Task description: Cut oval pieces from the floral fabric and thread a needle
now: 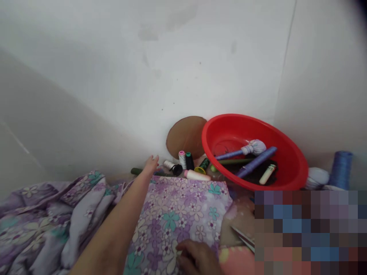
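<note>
A floral cloth [189,206], lilac with white, purple and teal flowers, lies spread in front of me. My left hand [151,164] is stretched out over its far edge, close to a white thread spool [169,165]; the fingertips are apart and I see nothing between them. At the near part of the cloth, my right hand [197,258] rests with curled fingers. Whatever its fingertips may pinch is too small and blurred to make out. Scissors [243,238] lie to the right of this hand, their blades pointing away from me and partly cut off by a pixelated patch.
A red basin [295,160] holds a purple wrapped stick [258,162] and other items. Thread spools [189,161] and a brown disc [185,135] stand by the white wall [114,76]. Bunched floral cloth [77,229] lies left; a blue spool [340,168] stands right.
</note>
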The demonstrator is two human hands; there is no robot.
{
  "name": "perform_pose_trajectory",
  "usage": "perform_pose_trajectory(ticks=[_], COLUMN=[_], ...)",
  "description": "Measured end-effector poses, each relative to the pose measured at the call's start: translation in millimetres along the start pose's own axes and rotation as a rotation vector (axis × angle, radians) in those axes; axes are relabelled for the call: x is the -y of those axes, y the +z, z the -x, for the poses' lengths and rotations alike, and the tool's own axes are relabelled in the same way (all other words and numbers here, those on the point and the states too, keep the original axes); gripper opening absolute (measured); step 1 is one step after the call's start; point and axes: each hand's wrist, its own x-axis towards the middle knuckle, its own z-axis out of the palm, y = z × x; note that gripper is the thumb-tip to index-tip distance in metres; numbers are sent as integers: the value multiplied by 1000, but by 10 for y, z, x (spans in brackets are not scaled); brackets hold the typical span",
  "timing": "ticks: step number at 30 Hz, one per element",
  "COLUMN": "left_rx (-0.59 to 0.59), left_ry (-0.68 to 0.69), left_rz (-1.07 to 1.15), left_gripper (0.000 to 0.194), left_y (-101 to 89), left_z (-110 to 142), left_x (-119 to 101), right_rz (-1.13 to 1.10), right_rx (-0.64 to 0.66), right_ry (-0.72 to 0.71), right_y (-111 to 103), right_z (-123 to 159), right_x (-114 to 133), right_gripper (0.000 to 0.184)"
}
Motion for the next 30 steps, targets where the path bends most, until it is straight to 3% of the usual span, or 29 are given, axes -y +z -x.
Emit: perform_pose_trajectory(ticks=[8,14,18,23,26,30], left_rx=[163,189,267,370,316,266], left_ry=[14,114,492,683,847,1265], left_rz=[-134,-232,-561,-837,-850,-924], left_gripper=[45,47,29,25,22,30], left_y=[-413,-672,-737,-727,-695,-584], left_z=[782,1616,2367,3174,3431,3563], left_x=[42,203,444,639,743,890], right_rz=[-78,-112,-232,-619,-739,-776], right_rx=[-33,-58,-41,-48,-204,-430], right_ry=[-33,-79,-101,-35,-64,-30], right_y=[-47,-24,-32,-134,-261,-461], right_z=[48,43,40,77,90,102], right_x=[85,60,69,148,152,177], right_gripper=[26,25,24,28,31,33])
